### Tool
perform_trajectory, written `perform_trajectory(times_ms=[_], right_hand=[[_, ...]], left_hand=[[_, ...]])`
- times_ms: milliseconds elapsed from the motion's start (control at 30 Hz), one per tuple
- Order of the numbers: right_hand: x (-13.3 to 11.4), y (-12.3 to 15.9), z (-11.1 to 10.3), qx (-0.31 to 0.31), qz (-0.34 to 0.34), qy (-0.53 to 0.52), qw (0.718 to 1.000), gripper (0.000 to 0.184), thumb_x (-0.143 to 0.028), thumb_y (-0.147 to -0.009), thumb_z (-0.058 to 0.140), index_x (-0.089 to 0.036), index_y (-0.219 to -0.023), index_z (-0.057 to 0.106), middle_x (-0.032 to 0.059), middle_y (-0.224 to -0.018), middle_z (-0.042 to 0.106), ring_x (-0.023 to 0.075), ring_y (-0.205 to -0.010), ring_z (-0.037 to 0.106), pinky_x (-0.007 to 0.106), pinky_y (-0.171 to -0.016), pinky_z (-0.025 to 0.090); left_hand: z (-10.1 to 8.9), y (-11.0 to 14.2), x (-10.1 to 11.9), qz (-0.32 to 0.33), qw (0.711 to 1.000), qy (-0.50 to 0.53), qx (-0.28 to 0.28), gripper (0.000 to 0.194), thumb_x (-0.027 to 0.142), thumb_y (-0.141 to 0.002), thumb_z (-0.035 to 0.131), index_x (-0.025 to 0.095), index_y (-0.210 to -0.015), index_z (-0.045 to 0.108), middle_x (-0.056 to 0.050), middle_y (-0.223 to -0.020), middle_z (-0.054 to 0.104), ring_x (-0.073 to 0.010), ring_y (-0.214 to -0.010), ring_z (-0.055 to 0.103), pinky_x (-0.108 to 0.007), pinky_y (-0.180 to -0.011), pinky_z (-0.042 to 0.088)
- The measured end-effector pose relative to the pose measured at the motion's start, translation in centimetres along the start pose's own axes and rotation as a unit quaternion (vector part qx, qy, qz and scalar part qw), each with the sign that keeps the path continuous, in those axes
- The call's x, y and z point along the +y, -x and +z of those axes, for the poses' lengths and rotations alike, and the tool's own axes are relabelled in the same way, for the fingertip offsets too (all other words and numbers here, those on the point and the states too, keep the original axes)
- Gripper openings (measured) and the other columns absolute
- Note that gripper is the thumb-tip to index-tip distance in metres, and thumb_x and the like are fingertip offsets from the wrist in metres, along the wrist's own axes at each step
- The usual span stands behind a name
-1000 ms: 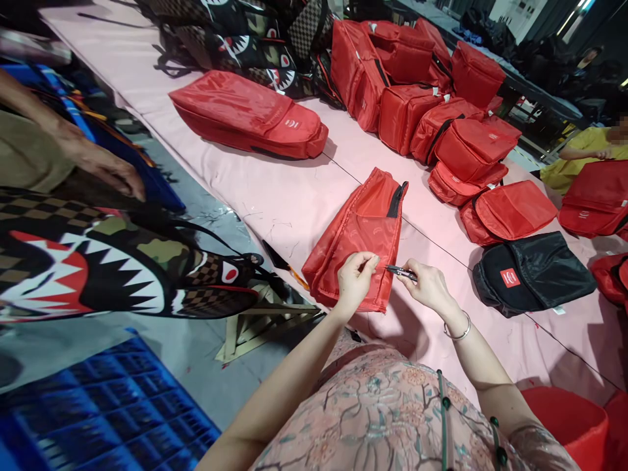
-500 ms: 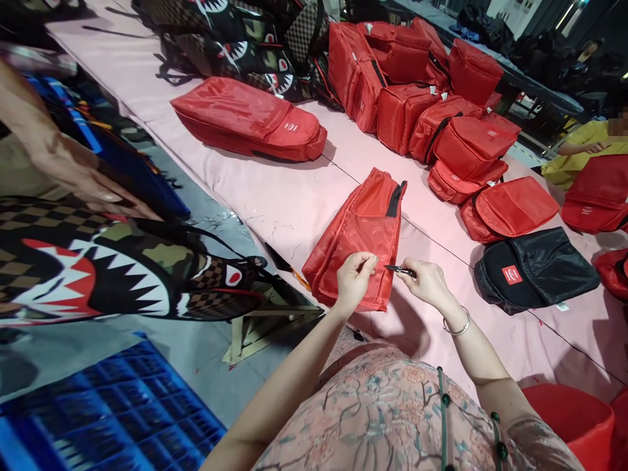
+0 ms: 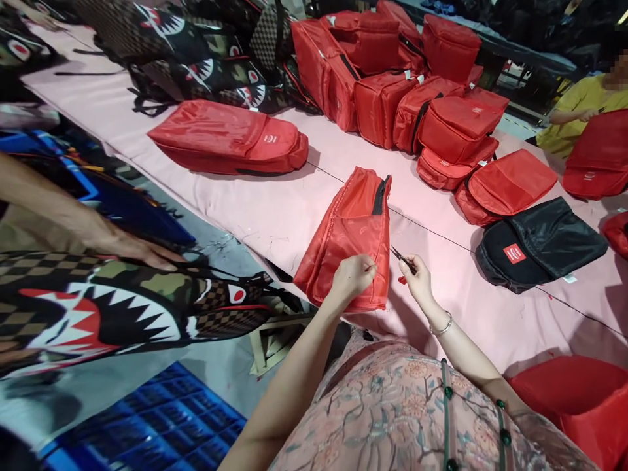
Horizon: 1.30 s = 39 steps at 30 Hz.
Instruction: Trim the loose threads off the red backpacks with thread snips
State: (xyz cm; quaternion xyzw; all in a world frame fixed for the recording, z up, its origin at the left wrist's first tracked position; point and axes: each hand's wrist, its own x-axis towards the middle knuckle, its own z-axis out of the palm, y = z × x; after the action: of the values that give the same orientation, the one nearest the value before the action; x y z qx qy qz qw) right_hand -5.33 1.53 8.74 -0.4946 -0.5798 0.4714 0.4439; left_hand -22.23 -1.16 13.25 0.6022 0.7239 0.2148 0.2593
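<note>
A red bag [image 3: 350, 235] lies on the pink-covered table in front of me, its dark zipper edge at the far right corner. My left hand [image 3: 354, 278] is over the bag's near right part with thumb and fingers pinched together; whatever is between them is too small to make out. Just right of the bag, my right hand [image 3: 418, 280] is closed around small thread snips [image 3: 401, 256], whose blades point up and left toward the bag's edge. A tiny red scrap [image 3: 403, 280] shows by the right fingers.
Another red bag [image 3: 230, 137] lies beyond, left. Several red bags [image 3: 377, 108] are piled at the back, and a black bag [image 3: 540, 245] lies right. At left, a person's hand [image 3: 132, 245] rests on a shark-mouth backpack [image 3: 132, 307]. A blue pallet [image 3: 161, 425] is on the floor.
The snips have moved slightly away from the left fingers and tilted upward. A red scrap now shows by my right hand. The view has shifted, and the other person's hand has moved along the shark-mouth backpack.
</note>
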Motion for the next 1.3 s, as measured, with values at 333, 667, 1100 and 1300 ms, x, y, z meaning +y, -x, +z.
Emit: perform_trajectory(times_ms=[333, 667, 1100, 1300], right_hand=[[2.0, 1.0, 0.6, -0.035, -0.029, 0.048, 0.998, 0.019, -0.035, -0.077, 0.054, -0.021, -0.090, 0.056, 0.0003, -0.085, 0.059, 0.0144, -0.075, 0.053, 0.026, -0.070, 0.043], [1.8, 1.1, 0.9, -0.023, -0.083, 0.148, 0.985, 0.016, -0.030, -0.079, 0.052, -0.020, -0.092, 0.056, 0.0029, -0.087, 0.059, 0.0165, -0.078, 0.054, 0.028, -0.073, 0.042], [1.4, 1.7, 0.7, -0.029, -0.080, 0.175, 0.981, 0.014, -0.031, -0.081, 0.050, -0.020, -0.088, 0.054, 0.0020, -0.081, 0.058, 0.0158, -0.073, 0.052, 0.027, -0.069, 0.041], [1.4, 1.8, 0.5, -0.042, -0.091, 0.182, 0.978, 0.014, -0.031, -0.082, 0.049, -0.020, -0.089, 0.055, 0.0025, -0.083, 0.058, 0.0159, -0.075, 0.051, 0.028, -0.071, 0.041]], left_hand=[[0.1, -0.9, -1.3, -0.016, 0.988, 0.144, -0.050, 0.018, 0.032, -0.066, 0.048, 0.016, -0.066, 0.056, 0.001, -0.055, 0.057, -0.0147, -0.051, 0.057, -0.023, -0.051, 0.039], [0.3, -1.0, -1.5, -0.015, 0.979, 0.193, -0.059, 0.018, 0.034, -0.065, 0.051, 0.016, -0.064, 0.055, 0.002, -0.054, 0.053, -0.0128, -0.047, 0.053, -0.023, -0.048, 0.038], [0.7, -1.2, -2.3, -0.012, 0.976, 0.212, -0.054, 0.018, 0.033, -0.064, 0.052, 0.016, -0.065, 0.057, 0.002, -0.055, 0.052, -0.0123, -0.047, 0.053, -0.022, -0.048, 0.038], [0.6, -1.2, -2.3, -0.014, 0.976, 0.213, -0.051, 0.018, 0.033, -0.064, 0.052, 0.016, -0.067, 0.057, 0.002, -0.055, 0.054, -0.0124, -0.046, 0.053, -0.023, -0.048, 0.038]])
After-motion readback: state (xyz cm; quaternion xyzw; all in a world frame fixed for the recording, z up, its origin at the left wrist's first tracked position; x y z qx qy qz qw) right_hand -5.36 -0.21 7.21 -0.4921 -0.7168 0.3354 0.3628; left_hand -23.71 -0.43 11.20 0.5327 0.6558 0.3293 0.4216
